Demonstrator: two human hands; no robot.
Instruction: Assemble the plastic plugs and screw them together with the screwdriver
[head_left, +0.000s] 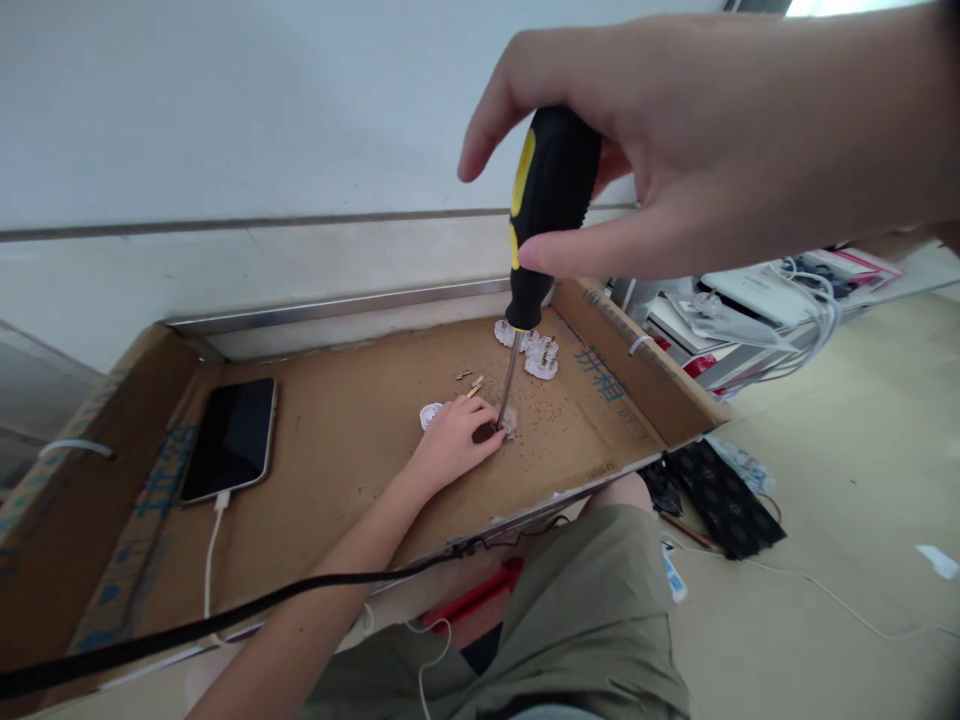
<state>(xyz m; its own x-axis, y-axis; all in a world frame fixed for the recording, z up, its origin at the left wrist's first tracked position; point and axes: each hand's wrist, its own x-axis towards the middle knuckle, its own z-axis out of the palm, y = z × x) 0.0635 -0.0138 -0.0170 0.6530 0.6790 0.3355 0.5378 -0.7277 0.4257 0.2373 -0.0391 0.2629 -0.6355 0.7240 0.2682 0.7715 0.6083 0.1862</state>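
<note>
My right hand (637,150) grips the black-and-yellow handle of a screwdriver (559,175) near its top, with the index finger held off it. The shaft points steeply down, and its tip meets a small translucent plastic piece (510,422). That piece is pinched against the cardboard by the fingertips of my left hand (461,435), which partly hide it. A round white plastic part (430,415) lies left of my left hand. Beyond the fingers are small brass-coloured pins (475,386). White plugs with metal prongs (541,357) rest farther back, partly behind the screwdriver.
The work lies in a shallow cardboard tray (330,420) dotted with dark crumbs. A phone (231,440) on a white cable lies at its left. A black strap (300,590) crosses the front edge. Papers and cables crowd a shelf (765,300) at right; a white wall stands behind.
</note>
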